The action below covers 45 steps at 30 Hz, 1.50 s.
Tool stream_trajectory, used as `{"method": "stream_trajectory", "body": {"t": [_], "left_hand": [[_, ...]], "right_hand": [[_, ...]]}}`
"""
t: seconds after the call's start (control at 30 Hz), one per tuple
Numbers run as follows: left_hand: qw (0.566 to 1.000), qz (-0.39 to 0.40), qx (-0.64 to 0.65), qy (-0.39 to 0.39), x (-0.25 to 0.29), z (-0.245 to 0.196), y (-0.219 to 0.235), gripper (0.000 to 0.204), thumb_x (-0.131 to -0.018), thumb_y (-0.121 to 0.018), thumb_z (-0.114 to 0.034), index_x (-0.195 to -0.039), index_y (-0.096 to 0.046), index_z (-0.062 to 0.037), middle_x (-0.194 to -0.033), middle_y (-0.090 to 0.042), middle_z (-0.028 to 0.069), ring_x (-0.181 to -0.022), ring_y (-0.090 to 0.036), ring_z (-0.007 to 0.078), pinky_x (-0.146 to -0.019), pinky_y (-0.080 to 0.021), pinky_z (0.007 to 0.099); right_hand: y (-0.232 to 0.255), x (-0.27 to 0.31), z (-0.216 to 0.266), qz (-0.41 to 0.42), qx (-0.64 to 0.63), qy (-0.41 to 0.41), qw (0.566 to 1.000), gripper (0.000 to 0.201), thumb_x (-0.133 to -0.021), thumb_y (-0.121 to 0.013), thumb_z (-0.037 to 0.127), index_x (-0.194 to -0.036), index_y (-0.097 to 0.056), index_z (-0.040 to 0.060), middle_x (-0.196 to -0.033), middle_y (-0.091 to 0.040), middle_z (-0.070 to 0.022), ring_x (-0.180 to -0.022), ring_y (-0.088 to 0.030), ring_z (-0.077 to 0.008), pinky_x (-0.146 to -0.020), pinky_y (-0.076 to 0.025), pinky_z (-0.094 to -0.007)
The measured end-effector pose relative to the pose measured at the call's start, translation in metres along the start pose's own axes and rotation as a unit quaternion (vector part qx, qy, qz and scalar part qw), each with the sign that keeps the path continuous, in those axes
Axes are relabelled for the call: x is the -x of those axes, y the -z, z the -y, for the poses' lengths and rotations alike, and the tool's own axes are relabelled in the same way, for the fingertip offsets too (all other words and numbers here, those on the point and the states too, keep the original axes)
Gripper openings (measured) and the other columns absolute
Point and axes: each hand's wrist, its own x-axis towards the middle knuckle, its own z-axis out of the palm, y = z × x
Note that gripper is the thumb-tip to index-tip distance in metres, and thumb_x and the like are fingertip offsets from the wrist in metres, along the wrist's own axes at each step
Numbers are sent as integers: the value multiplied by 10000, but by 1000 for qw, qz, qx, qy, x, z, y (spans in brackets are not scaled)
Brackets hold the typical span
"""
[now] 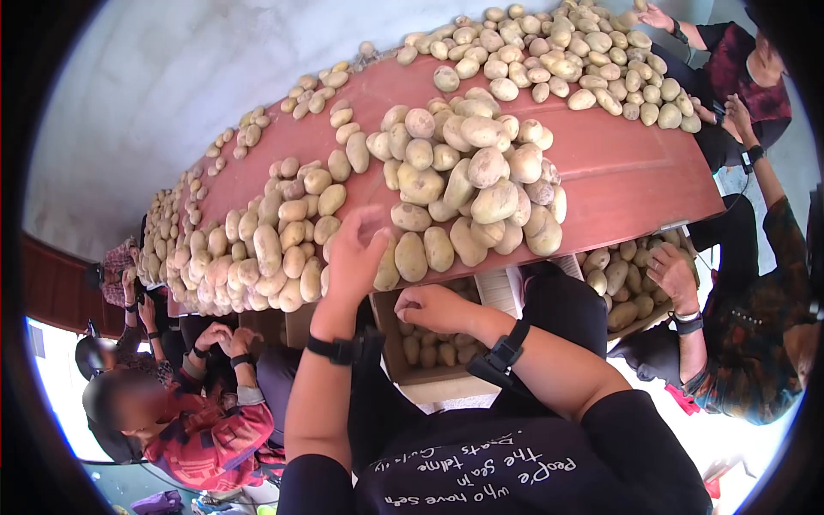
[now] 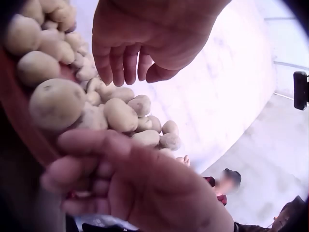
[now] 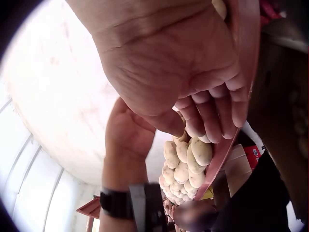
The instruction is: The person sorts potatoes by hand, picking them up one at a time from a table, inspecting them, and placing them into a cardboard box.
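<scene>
My left hand [image 1: 356,253] is raised at the table's near edge, beside a heap of potatoes [image 1: 493,184]. In the left wrist view its bent fingers [image 2: 118,63] hang loosely, with nothing held, above other potatoes [image 2: 58,104]. Lower and to the right, my right hand [image 1: 433,309] is over a cardboard box [image 1: 395,356] with potatoes inside. The right wrist view shows its bare palm [image 3: 169,77] and loosely bent fingers with nothing in them. Potatoes [image 3: 181,166] on the table appear beyond its fingertips.
A long reddish-brown table [image 1: 601,176] carries potatoes in several heaps along its edges. Another box of potatoes [image 1: 627,279] stands under the edge at right. Other people sit close on both sides, one reaching a hand [image 1: 674,275] over that box. A pale wall [image 1: 172,86] rises behind.
</scene>
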Motion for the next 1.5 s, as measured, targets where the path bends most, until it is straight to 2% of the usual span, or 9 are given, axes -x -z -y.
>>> {"method": "stream_trajectory", "body": {"t": [0.3,0.5,0.53,0.63,0.67,0.77,0.9,1.13,1.5], "left_hand": [[980,42,-193,-3,-111,-16,-51,623,-744,-735,-264,-1254,-497,4,-1135,-604,202,-1073,-581,353,-926,-466,415],[981,32,-191,32,-119,-19,-59,507,-742,-727,-223,-1166,-564,4,-1106,-617,232,-1072,-576,368,-916,-468,422],[980,10,-198,15,-120,-15,-58,469,-756,-708,-208,-1154,-584,7,-1073,-635,210,-1036,-604,323,-882,-488,393],[982,20,-55,182,-114,-20,-40,488,-768,-688,-215,-1184,-576,14,-1028,-648,182,-1003,-620,244,-837,-506,338],[988,10,-33,152,-119,16,-39,466,-834,-638,-210,-1228,-551,23,-1055,-640,146,-972,-616,184,-793,-512,290],[941,-24,269,204,-95,14,-23,379,-922,-526,-158,-1259,-512,17,-1074,-610,92,-915,-602,160,-792,-511,285],[897,25,391,204,-45,6,9,353,-981,-449,-232,-1230,-512,11,-1090,-621,102,-907,-612,170,-783,-516,272],[915,23,318,245,40,0,25,369,-1008,-443,-302,-1194,-543,0,-1006,-644,75,-828,-625,134,-731,-519,255],[964,47,228,128,81,6,30,378,-924,-580,-93,-1284,-489,-22,-1171,-581,62,-1022,-575,128,-852,-511,296]], "right_hand": [[4,1,8,9,-5,-31,999,245,-869,-608,249,-946,-651,21,-827,-672,-135,-780,-643,-253,-726,-491,-369],[7,-3,6,-10,21,6,1000,226,-868,-613,237,-944,-652,28,-810,-666,-132,-754,-642,-243,-704,-492,-357],[7,-3,5,-15,14,3,1000,228,-868,-613,236,-946,-652,25,-814,-667,-132,-759,-643,-242,-705,-492,-356],[10,0,17,5,-15,-50,999,236,-872,-606,231,-959,-651,16,-846,-676,-130,-793,-648,-240,-724,-495,-354],[10,0,17,-1,-20,-40,999,237,-872,-605,229,-962,-651,15,-851,-678,-128,-791,-648,-239,-726,-496,-354],[10,-1,11,-21,-55,-17,998,240,-887,-594,216,-1000,-646,11,-860,-680,-91,-786,-637,-175,-715,-498,-308],[19,-4,15,-22,-185,-48,981,269,-938,-546,225,-1080,-622,9,-935,-665,-69,-861,-623,-137,-752,-502,-262],[27,-6,22,-21,-427,-90,900,563,-1013,-305,474,-1299,-443,9,-1110,-610,-135,-1027,-608,-251,-823,-530,-373],[25,-3,26,47,-458,-10,888,435,-998,-471,289,-1350,-434,37,-1199,-582,-117,-1002,-628,-210,-806,-540,-316]]}}
